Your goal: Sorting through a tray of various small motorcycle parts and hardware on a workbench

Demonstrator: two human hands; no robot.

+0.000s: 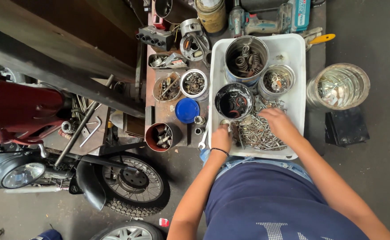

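Two hands are down in a white plastic tub (292,49) that's packed with hardware. The right hand (278,123) is buried in a loose pile of bolts and screws (259,133) at the near end of the tub, fingers curled into the heap, but I can't tell whether it's actually pinching anything. The left hand (221,138) sits at the tub's near left corner, fingers closed around a small silvery metal piece (225,122), too small to say what kind. There's a thin black band on that wrist.

Inside the tub, beyond the pile, stand three round tins: a dark one (233,101) with rings and washers right next to the left hand, a tall one full of coil springs (247,60) behind it, and a smaller one with washers (276,80) to the right.

Left of the tub, the desk (159,116) carries more cans of odd parts, a blue lid (187,110), and a red-brown can (159,137) at its near edge. A cordless drill (259,22) lies at the far end. A clear glass jar (338,86) of metal bits sits on the floor to the right of the tub. Off to the left there's a red motorcycle, its headlight (20,174) and front wheel (135,183) showing.
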